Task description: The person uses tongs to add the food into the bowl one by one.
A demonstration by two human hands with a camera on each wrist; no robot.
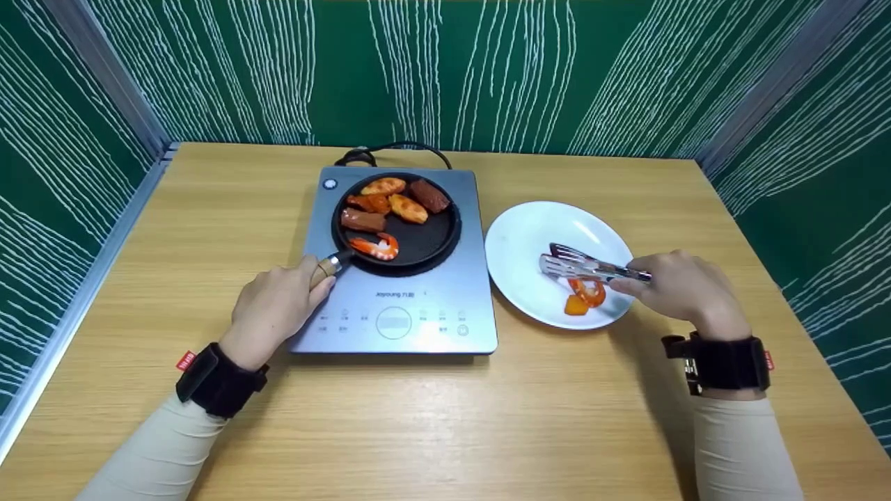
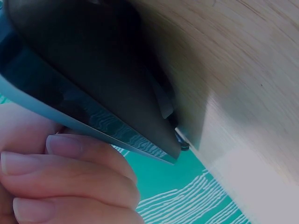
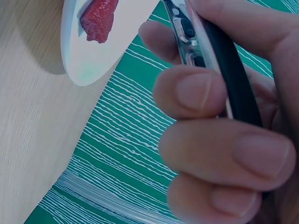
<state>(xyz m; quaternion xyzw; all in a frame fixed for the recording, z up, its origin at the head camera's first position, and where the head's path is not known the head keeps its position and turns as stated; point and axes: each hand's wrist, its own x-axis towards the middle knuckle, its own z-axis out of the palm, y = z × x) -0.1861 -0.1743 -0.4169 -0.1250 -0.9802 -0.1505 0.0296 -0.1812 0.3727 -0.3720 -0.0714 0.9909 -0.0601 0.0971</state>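
My left hand (image 1: 275, 306) grips the wooden handle (image 1: 323, 271) of a black frying pan (image 1: 424, 240) on an induction cooktop (image 1: 445, 306). In the pan lie a shrimp (image 1: 376, 247), two brown meat pieces (image 1: 363, 220), two oval golden pieces (image 1: 408, 209) and a reddish-brown piece (image 1: 370, 202). Metal tongs (image 1: 592, 264) are held in my right hand (image 1: 686, 289), their tips over a white plate (image 1: 522, 278). Beneath the tongs, a shrimp (image 1: 592, 293) and an orange chunk (image 1: 576, 305) rest on the plate. A dark red piece (image 3: 99, 21) shows there in the right wrist view.
The plate stands just right of the cooktop on a wooden table (image 1: 418, 417). A black cable (image 1: 411, 145) runs behind the cooktop. Green panels (image 1: 473, 76) with white streaks enclose the back and sides. Each wrist wears a black strap (image 1: 221, 381).
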